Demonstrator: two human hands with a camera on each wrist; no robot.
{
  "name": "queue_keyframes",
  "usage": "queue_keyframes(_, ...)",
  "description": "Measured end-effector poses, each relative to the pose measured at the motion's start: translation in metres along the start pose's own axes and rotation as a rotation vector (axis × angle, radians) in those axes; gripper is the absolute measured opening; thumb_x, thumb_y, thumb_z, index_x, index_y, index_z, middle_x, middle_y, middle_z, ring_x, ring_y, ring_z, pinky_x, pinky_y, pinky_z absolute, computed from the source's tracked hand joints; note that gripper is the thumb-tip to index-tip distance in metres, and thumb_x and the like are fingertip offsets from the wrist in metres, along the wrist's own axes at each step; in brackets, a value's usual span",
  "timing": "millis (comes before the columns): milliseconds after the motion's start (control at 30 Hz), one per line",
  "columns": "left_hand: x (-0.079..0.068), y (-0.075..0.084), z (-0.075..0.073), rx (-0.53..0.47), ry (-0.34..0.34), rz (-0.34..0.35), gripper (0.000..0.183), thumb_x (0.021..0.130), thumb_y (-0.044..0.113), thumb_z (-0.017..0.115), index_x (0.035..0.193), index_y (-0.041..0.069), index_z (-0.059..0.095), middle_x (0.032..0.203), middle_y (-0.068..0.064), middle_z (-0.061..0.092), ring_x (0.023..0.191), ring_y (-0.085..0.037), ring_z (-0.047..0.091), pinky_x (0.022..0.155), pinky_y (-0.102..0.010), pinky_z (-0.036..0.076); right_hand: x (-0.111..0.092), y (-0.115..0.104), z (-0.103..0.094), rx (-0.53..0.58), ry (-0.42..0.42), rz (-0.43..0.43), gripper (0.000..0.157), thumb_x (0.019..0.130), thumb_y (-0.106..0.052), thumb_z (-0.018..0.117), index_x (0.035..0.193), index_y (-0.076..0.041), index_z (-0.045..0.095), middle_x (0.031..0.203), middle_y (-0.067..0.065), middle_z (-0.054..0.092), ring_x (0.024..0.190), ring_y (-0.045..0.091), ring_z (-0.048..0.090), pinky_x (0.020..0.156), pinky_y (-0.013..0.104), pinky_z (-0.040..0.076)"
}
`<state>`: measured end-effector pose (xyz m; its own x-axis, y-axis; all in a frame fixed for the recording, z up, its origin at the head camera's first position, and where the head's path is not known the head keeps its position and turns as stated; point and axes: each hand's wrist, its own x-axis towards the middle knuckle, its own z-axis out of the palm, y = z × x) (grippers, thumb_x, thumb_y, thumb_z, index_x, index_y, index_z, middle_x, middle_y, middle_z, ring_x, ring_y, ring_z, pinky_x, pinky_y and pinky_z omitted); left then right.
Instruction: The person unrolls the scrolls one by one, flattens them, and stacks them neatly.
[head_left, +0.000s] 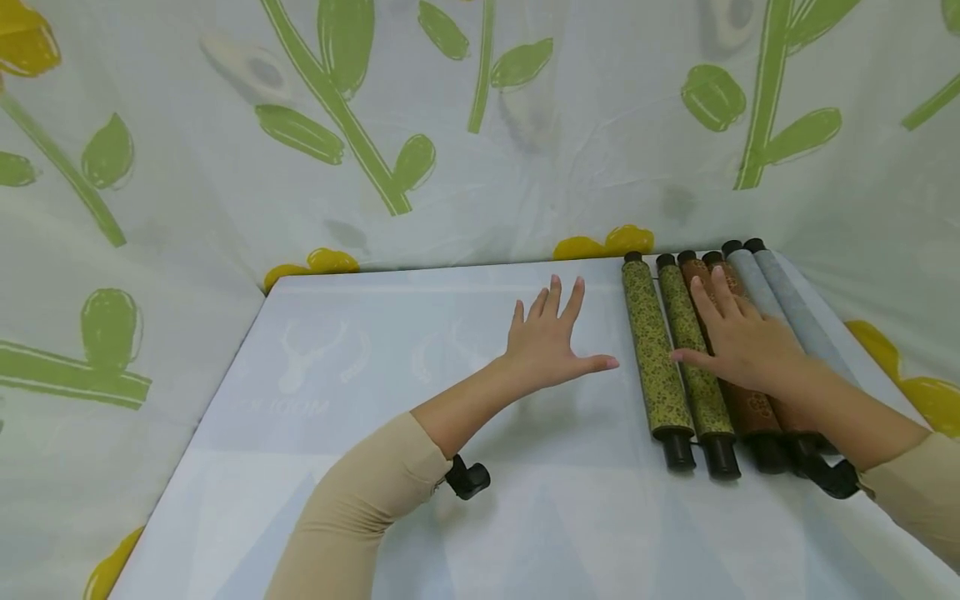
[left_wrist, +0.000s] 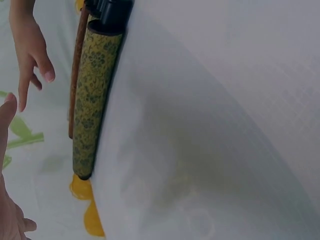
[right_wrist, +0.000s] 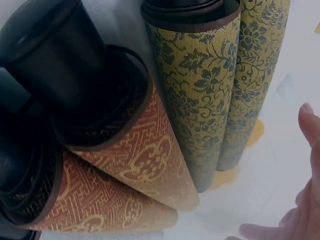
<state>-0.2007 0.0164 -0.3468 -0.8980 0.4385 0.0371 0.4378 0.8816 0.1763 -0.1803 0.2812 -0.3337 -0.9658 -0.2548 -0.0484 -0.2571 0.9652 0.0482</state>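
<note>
Rolled scrolls with black end knobs lie side by side at the table's right. Leftmost are two yellow-green floral ones [head_left: 656,350], then two red-brown patterned ones [right_wrist: 145,155], then two pale grey-blue ones [head_left: 806,321]. My right hand [head_left: 750,342] is over the scrolls with its fingers spread and partly hides the brown and grey ones. It grips none of them. My left hand [head_left: 546,342], fingers also spread and holding nothing, is over the table just left of the nearest yellow-green scroll. In the left wrist view, the thumb [left_wrist: 6,112] shows at the left edge.
The white table [head_left: 360,500] carries faint deer and mountain prints. Behind it and at its sides hangs a pale cloth [head_left: 480,183] with green leaves and yellow flowers. A black wrist device [head_left: 467,477] sits by the left sleeve, another [head_left: 836,479] by the right.
</note>
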Motion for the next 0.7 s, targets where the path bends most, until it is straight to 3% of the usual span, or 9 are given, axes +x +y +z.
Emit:
queue_keyframes(133, 0.003, 0.004, 0.003, -0.034, -0.005, -0.007, 0.107, 0.069, 0.083, 0.037, 0.138, 0.031, -0.025, 0.153, -0.008, -0.005, 0.140, -0.024, 0.013, 0.109, -0.052, 0.013, 0.003, 0.000, 0.004, 0.052, -0.022, 0.024, 0.106, 0.082, -0.068, 0.040, 0.140, -0.002, -0.020, 0.142, 0.026, -0.026, 0.117, 0.062, 0.023, 0.063, 0.056, 0.045)
queue_keyframes(333, 0.005, 0.012, 0.008, -0.019, -0.012, 0.004, 0.109, 0.068, 0.083, 0.038, 0.141, 0.028, -0.021, 0.153, -0.009, -0.002, 0.139, -0.023, 0.016, 0.109, -0.048, 0.017, 0.004, 0.002, 0.011, 0.116, -0.022, 0.053, 0.107, 0.083, -0.065, 0.044, 0.141, 0.000, -0.018, 0.143, 0.037, -0.005, 0.117, 0.063, 0.021, 0.073, 0.063, 0.040)
queue_keyframes(500, 0.005, 0.021, 0.012, -0.005, -0.004, 0.032, 0.111, 0.068, 0.082, 0.040, 0.145, 0.022, -0.012, 0.153, -0.011, 0.008, 0.133, -0.024, 0.031, 0.106, -0.044, 0.028, 0.005, 0.001, 0.012, 0.186, 0.024, 0.063, 0.103, 0.084, -0.054, 0.053, 0.142, 0.003, -0.011, 0.136, 0.040, 0.021, 0.115, 0.058, 0.030, 0.079, 0.062, 0.039)
queue_keyframes(700, 0.010, 0.030, 0.020, -0.079, -0.017, 0.023, 0.112, 0.069, 0.081, 0.042, 0.146, 0.020, -0.011, 0.152, -0.012, 0.013, 0.126, -0.027, 0.041, 0.090, -0.038, 0.045, 0.009, 0.002, 0.015, 0.280, 0.033, 0.099, 0.099, 0.083, -0.044, 0.061, 0.143, 0.006, -0.001, 0.130, 0.043, 0.027, 0.110, 0.057, 0.036, 0.076, 0.060, 0.041)
